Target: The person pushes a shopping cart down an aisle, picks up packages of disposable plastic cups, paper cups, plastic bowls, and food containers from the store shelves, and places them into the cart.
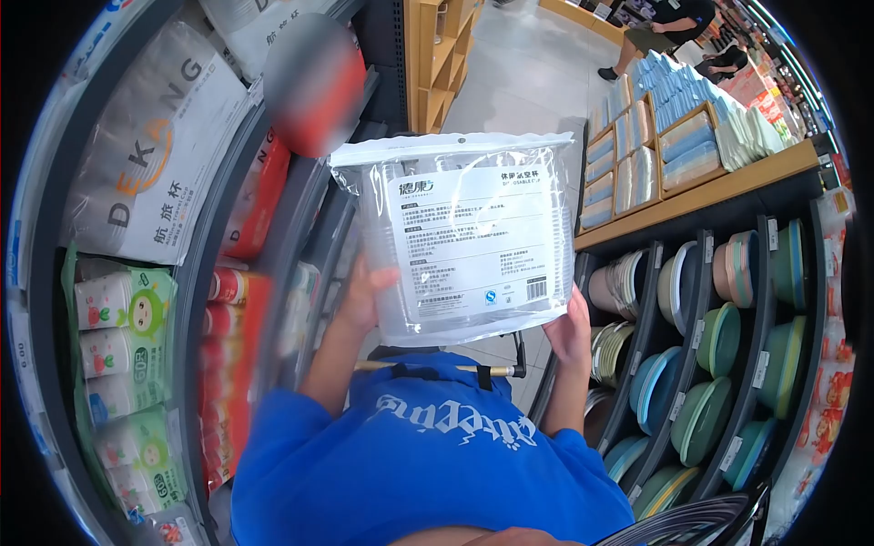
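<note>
Between my two hands is a clear plastic pack of disposable cups (473,246), its printed back label and barcode turned toward me. My left hand (366,289) grips its left side, with fingertips showing at the edge and the rest partly behind the pack. On the lower right corner, my right hand (571,326) is closed around the edge, the thumb along the side. The pack is held upright in front of my chest, with stacked cups showing through the plastic.
Left shelves hold large bagged cup packs (159,136), green cup packs (127,337) and red packs (228,364). On the right, shelves carry stacked bowls (706,409). Folded towels (692,155) sit in a wooden display. Farther back, a person (669,27) is in the aisle.
</note>
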Demonstrator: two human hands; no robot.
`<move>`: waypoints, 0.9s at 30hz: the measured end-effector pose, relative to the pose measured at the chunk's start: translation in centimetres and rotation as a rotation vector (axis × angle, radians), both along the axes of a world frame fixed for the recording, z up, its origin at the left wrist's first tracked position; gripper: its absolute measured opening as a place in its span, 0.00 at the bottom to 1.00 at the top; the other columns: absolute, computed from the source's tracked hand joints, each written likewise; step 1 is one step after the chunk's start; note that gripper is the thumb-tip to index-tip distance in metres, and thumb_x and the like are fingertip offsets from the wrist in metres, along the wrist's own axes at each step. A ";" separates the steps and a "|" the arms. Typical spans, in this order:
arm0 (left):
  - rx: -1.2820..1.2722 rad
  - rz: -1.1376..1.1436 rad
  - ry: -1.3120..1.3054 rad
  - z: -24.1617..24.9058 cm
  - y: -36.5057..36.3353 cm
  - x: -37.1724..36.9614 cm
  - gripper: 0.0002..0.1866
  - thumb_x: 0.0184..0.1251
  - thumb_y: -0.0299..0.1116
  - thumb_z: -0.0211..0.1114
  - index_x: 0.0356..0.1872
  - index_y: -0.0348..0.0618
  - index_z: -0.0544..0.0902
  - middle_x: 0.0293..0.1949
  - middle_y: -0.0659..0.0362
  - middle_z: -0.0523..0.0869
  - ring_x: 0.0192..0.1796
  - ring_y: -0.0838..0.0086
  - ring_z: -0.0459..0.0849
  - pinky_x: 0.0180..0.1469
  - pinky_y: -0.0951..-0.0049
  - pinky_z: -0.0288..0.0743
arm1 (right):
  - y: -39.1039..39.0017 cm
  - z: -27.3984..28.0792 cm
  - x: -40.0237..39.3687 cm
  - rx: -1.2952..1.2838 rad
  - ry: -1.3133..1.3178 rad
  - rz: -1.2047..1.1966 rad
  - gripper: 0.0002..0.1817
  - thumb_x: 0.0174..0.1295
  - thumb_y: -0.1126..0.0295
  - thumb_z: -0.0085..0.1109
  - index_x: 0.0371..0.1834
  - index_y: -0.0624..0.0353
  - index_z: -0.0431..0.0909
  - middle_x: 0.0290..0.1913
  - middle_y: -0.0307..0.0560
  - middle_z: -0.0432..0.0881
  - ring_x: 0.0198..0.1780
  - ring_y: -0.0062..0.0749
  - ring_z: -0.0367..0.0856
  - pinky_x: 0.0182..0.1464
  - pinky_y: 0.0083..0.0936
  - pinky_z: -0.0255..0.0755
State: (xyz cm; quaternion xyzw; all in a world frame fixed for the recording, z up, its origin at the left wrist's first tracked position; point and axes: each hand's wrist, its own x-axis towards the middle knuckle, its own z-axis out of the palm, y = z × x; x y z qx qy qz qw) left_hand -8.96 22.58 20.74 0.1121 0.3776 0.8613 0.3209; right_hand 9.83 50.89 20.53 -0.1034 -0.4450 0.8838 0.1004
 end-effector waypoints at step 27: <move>-1.533 -0.053 0.958 -21.3 -12.0 9.4 0.16 0.67 0.45 0.65 0.40 0.41 0.83 0.34 0.49 0.87 0.42 0.53 0.84 0.45 0.54 0.74 | -1.3 -20.0 -3.9 -0.233 -0.755 0.022 0.29 0.68 0.56 0.63 0.67 0.58 0.69 0.62 0.50 0.77 0.61 0.44 0.79 0.53 0.42 0.83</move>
